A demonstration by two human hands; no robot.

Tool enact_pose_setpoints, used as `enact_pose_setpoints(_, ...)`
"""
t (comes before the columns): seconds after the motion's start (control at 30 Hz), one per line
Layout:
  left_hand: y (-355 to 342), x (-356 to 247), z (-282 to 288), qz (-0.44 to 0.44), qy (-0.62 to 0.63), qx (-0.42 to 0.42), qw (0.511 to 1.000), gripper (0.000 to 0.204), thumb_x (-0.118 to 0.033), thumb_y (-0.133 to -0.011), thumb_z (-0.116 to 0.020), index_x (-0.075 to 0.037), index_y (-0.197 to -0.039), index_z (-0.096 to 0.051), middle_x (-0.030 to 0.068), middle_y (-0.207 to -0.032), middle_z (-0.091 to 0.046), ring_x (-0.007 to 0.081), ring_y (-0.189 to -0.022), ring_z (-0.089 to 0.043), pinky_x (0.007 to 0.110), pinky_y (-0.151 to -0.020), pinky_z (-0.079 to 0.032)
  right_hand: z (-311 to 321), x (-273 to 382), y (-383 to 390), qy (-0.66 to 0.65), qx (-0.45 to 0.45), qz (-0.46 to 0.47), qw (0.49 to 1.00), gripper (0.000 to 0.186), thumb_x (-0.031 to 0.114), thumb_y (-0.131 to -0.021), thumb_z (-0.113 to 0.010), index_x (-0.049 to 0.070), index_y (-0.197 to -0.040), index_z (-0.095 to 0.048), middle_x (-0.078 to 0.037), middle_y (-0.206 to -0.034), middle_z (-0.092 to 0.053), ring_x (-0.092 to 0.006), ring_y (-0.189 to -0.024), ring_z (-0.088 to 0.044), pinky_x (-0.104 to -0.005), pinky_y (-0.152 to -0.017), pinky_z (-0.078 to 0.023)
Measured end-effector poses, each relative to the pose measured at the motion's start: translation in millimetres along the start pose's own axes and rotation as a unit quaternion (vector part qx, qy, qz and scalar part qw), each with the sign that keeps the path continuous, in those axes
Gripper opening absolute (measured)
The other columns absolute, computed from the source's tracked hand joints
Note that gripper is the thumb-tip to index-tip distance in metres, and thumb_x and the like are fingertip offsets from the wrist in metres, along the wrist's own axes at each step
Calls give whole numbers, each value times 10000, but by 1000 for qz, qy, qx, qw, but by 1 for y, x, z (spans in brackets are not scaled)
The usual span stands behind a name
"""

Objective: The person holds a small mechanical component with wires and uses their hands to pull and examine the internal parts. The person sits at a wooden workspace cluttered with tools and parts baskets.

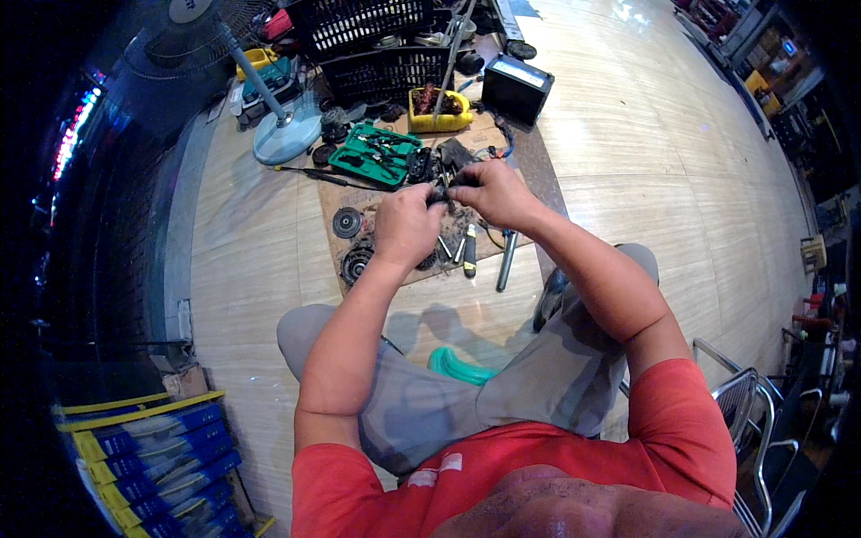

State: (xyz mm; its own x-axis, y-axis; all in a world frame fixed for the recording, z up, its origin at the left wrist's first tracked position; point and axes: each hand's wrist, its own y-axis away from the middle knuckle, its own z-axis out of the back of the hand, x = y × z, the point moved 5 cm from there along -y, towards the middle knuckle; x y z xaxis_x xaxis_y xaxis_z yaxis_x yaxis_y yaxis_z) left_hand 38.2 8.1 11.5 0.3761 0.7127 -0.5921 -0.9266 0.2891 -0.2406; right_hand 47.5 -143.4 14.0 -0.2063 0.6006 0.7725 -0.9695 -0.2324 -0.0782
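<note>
My left hand [408, 222] and my right hand [493, 193] meet over a dirty cardboard sheet [399, 255]. Both are closed, fingers pinched on a small dark part [438, 195] whose kind I cannot make out. Just beyond them lies an open green tool case [377, 154] with several black-handled tools. Nearer to me are a black-and-yellow handled tool [470, 251], a metal tube [507, 261] and short metal pins [460, 248]. Left of my left hand, a dark round disc [347, 222] lies above a larger ring-shaped part [357, 264].
Behind the cardboard stand a yellow cut-open container [440, 111], a black battery-like box [517, 88] and black plastic crates [363, 27]. A standing fan's base [287, 136] is at far left. A green stool [461, 366] shows between my legs; a metal chair [749, 403] stands at right.
</note>
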Motion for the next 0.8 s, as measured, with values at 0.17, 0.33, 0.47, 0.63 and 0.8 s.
enact_pose_setpoints(0.17, 2, 7, -9, 1, 109, 1, 994, 172, -132, -823, -617, -5, -927, -667, 176, -790, -661, 294, -704, -649, 363, -650, -488, -1, -4, -1, -22, 2, 5, 1000, 246, 217, -767, -682, -19, -835, -662, -221, -682, -605, -323, -620, -602, -411, -613, -459)
enact_pose_setpoints(0.33, 1, 10, -6, 54, 119, 20, 991, 176, -130, -823, -614, 3, -926, -663, 176, -799, -664, 276, -697, -648, 351, -649, -488, -2, 1, 0, -35, -7, 0, 999, 266, 240, -782, -682, -20, -832, -663, -208, -665, -601, -286, -598, -595, -390, -594, -456)
enact_pose_setpoints(0.47, 0, 8, -3, 54, 87, 17, 995, 182, -137, -813, -626, 5, -920, -662, 178, -794, -663, 270, -698, -651, 354, -645, -486, -3, 0, 1, -62, -16, -2, 998, 279, 259, -792, -678, -18, -833, -667, -188, -642, -598, -244, -564, -576, -368, -568, -449)
enact_pose_setpoints(0.63, 0, 1, -2, 45, 72, 1, 996, 171, -156, -790, -652, -9, -878, -657, 182, -779, -650, 309, -713, -639, 389, -641, -482, -7, -10, 1, -51, -44, -16, 998, 279, 262, -792, -677, -14, -839, -674, -172, -614, -596, -211, -535, -559, -359, -548, -444)
enact_pose_setpoints(0.8, 2, 3, 1, 39, 57, -24, 997, 171, -162, -755, -677, -6, -818, -649, 189, -731, -635, 331, -677, -632, 389, -610, -478, -13, -8, 3, -78, -53, -32, 995, 271, 253, -786, -676, -10, -854, -679, -161, -617, -603, -178, -550, -570, -352, -556, -453)
